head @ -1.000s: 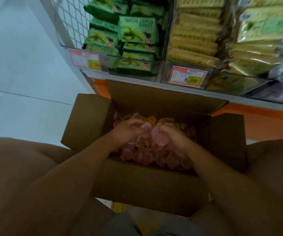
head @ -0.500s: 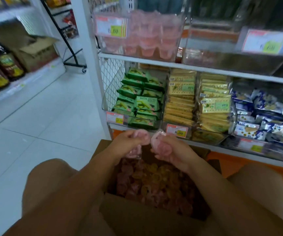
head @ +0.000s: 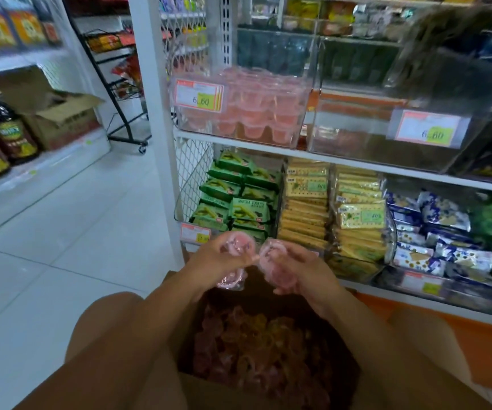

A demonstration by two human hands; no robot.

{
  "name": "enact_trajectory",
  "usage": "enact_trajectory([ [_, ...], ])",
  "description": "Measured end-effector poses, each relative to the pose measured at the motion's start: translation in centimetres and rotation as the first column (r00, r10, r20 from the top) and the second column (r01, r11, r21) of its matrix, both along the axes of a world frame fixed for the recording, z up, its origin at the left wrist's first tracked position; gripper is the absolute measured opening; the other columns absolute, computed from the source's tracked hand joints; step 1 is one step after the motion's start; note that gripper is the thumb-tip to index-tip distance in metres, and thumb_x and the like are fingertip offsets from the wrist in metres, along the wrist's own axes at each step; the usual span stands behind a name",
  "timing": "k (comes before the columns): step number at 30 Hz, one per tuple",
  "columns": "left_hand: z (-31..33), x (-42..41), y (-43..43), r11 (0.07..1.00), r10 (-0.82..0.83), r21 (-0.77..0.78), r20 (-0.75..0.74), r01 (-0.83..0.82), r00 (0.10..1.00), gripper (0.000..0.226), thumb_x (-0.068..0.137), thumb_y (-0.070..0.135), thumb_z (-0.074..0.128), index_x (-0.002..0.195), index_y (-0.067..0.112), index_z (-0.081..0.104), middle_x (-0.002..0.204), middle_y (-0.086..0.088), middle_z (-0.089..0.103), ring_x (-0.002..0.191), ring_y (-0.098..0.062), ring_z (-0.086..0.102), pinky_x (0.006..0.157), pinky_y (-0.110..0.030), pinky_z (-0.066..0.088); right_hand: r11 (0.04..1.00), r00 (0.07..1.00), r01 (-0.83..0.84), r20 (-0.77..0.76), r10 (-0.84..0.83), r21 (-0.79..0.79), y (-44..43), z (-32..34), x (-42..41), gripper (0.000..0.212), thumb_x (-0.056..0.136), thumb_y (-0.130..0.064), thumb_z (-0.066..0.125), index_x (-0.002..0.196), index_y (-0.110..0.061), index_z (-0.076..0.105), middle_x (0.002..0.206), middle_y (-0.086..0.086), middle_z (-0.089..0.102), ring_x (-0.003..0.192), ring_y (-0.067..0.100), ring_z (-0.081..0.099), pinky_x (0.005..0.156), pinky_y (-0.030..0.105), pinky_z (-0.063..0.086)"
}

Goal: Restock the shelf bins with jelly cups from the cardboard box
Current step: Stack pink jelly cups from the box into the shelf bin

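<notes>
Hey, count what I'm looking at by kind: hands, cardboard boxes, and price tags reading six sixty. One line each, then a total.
Hands: 2, left hand and right hand, each gripping pink jelly cups.
Cardboard boxes: 2, open box in front, another box at far left.
6.60 price tags: 2, left tag, right tag.
Total: 6.
</notes>
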State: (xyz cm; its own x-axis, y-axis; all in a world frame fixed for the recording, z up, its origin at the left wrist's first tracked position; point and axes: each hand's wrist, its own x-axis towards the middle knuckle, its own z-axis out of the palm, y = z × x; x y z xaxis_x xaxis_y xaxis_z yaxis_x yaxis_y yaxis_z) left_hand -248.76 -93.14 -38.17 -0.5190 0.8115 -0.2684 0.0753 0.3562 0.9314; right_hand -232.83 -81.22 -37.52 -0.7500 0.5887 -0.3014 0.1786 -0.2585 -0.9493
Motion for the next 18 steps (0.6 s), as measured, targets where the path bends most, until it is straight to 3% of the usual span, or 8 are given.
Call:
enact_trajectory([
  [4,1.7,0.0,0.2,0.995,0.01,0.103,-0.022,-0.007,1.0,0.037,0.072,0.052,0.079,0.104,0.053,0.06,0.104,-0.002,0.069,0.088,-0.024,0.069,0.084,-0.045,0.058,0.975,0.995,0.101,-0.028,-0.097,0.197,-0.6,2.3,-0.4,0.021,0.089,-0.021,0.067,0.108,-0.029,0.071,0.089,0.004,0.074,0.071,0.022,0.069,0.058,0.033,0.058],
  [7,5.6,-1.5,0.7,0.982,0.029,0.191,-0.078,-0.013,0.997,0.04,0.082,0.049,0.07,0.12,0.045,0.057,0.093,-0.002,0.068,0.077,-0.018,0.066,0.063,-0.029,0.055,0.936,0.985,0.154,-0.12,-0.121,0.315,-0.6,7.0,-2.3,0.019,0.09,-0.017,0.066,0.1,-0.032,0.073,0.083,0.004,0.073,0.063,0.024,0.065,0.055,0.034,0.056],
  [10,11.6,-4.3,1.1,0.95,0.087,0.311,-0.161,-0.033,0.983,0.031,0.087,0.045,0.066,0.116,0.049,0.057,0.097,0.008,0.069,0.069,-0.01,0.068,0.06,-0.017,0.053,0.853,0.986,0.148,-0.141,-0.089,0.501,0.4,13.6,-5.6,0.018,0.089,-0.018,0.067,0.096,-0.034,0.073,0.072,0.004,0.069,0.052,0.017,0.06,0.048,0.028,0.052],
  [12,15.5,-6.8,1.2,0.923,0.146,0.382,-0.221,-0.052,0.964,0.025,0.087,0.041,0.068,0.108,0.054,0.06,0.094,0.008,0.07,0.064,-0.011,0.066,0.063,-0.021,0.054,0.791,0.989,0.128,-0.139,-0.055,0.599,1.5,18.4,-8.2,0.014,0.088,-0.02,0.069,0.097,-0.031,0.07,0.067,-0.001,0.066,0.048,0.014,0.056,0.049,0.03,0.051],
  [15,19.6,-10.6,1.7,0.893,0.224,0.442,-0.282,-0.081,0.933,0.033,0.087,0.032,0.07,0.106,0.057,0.061,0.08,-0.016,0.066,0.059,-0.02,0.057,0.065,-0.044,0.056,0.688,0.992,0.102,-0.129,-0.013,0.719,4.3,25.1,-12.7,0.015,0.089,-0.019,0.068,0.092,-0.033,0.067,0.062,-0.003,0.066,0.049,0.013,0.057,0.05,0.033,0.053],
  [18,21.8,-13.9,2.3,0.888,0.278,0.452,-0.382,-0.085,0.881,0.028,0.087,0.034,0.069,0.1,0.058,0.061,0.076,0.0,0.068,0.062,-0.028,0.061,0.067,-0.047,0.057,0.612,0.998,-0.023,0.05,-0.027,0.791,8.4,29.8,-17.7,0.004,0.089,-0.024,0.068,0.09,-0.021,0.065,0.071,0.008,0.069,0.053,0.016,0.06,0.049,0.031,0.054],
])
